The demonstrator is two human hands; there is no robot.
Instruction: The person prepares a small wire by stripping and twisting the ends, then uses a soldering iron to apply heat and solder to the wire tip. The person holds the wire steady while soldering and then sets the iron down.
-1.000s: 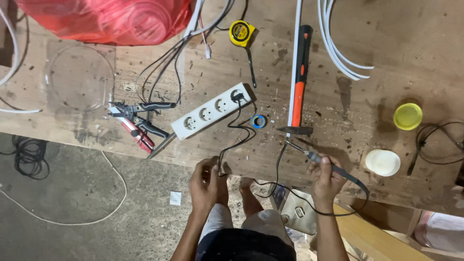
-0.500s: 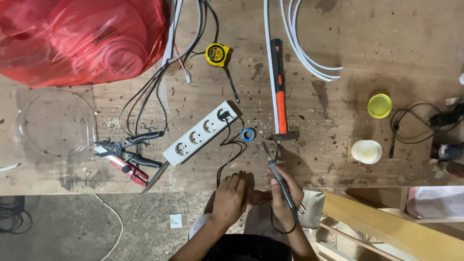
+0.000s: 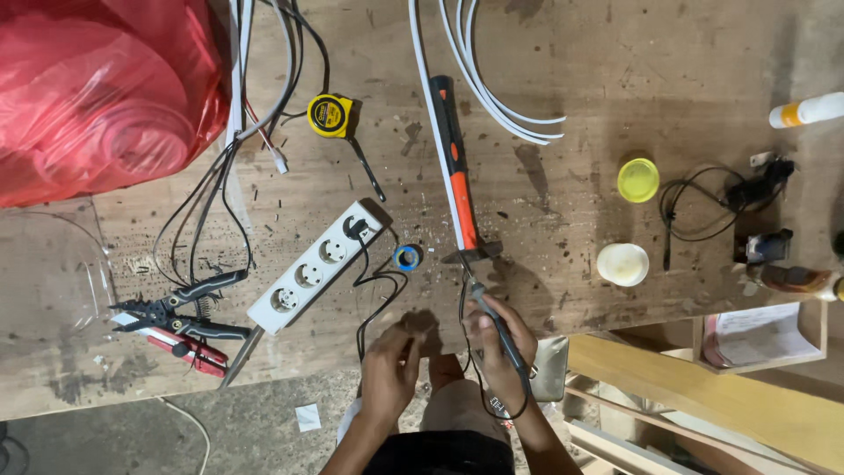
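Right hand (image 3: pixel 499 341) closed around a soldering iron (image 3: pixel 494 324), pen-style, near the front edge of the wooden workbench (image 3: pixel 563 79). Long axis running diagonally, tip aimed up and to the left toward the hammer (image 3: pixel 459 180) head, cord end trailing down past the wrist in a black loop. Left hand (image 3: pixel 391 365) just beside it, fingers curled narrow and pinched on something small; what exactly, cannot tell. Thin black wire (image 3: pixel 374 286) leading from there up to the white power strip (image 3: pixel 316 266), plugged into its far socket. Power strip lying diagonally, four sockets in a row. Small blue solder spool (image 3: pixel 407 258) between strip and hammer head. Hammer lying nearly lengthwise away from the body, orange-and-black handle pointing to the far side.

Round white tub (image 3: pixel 622 264) standing open to the right, contents pale and not readable; its yellow lid (image 3: pixel 637 179) lying apart, farther back. Pliers (image 3: pixel 180 321) and wire strippers at left, yellow tape measure (image 3: pixel 331 115) farther back, red plastic bag (image 3: pixel 97 88) at far left corner.
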